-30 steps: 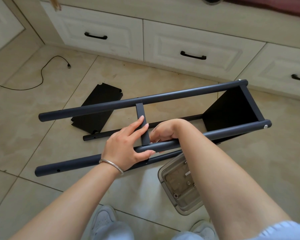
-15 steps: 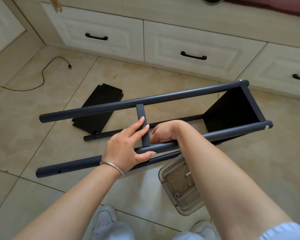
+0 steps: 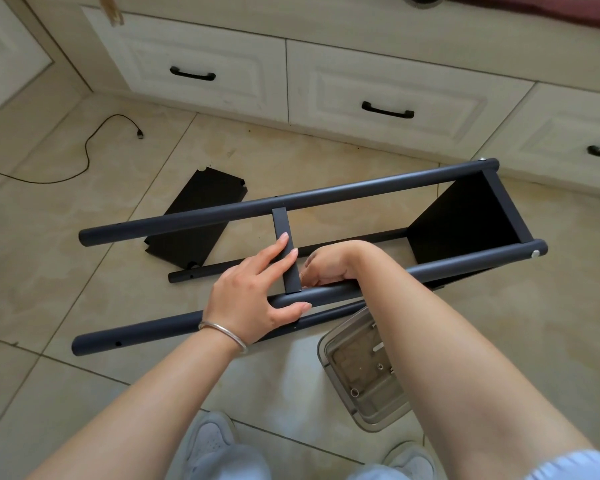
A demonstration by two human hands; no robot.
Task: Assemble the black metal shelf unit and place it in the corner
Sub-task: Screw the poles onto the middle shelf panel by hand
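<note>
Floor (image 3: 499,306): beige tile, carrying all items.
Drawers (image 3: 388,98): cream fronts, black handles, along the far wall.
Shelf frame (image 3: 361,188): black, lying on its side on the floor; one panel fitted at its right end.
Loose panel (image 3: 194,220): black, flat, behind the frame.
Tray (image 3: 368,372): clear plastic, near the feet, holding small hardware.
Left hand (image 3: 253,299): thumb under the near tube, straight fingers on the crossbar (image 3: 284,244).
Right hand (image 3: 326,265): fingers curled behind the near tube beside the crossbar; contents cannot be told.
Cable (image 3: 87,157): black, far left.
</note>
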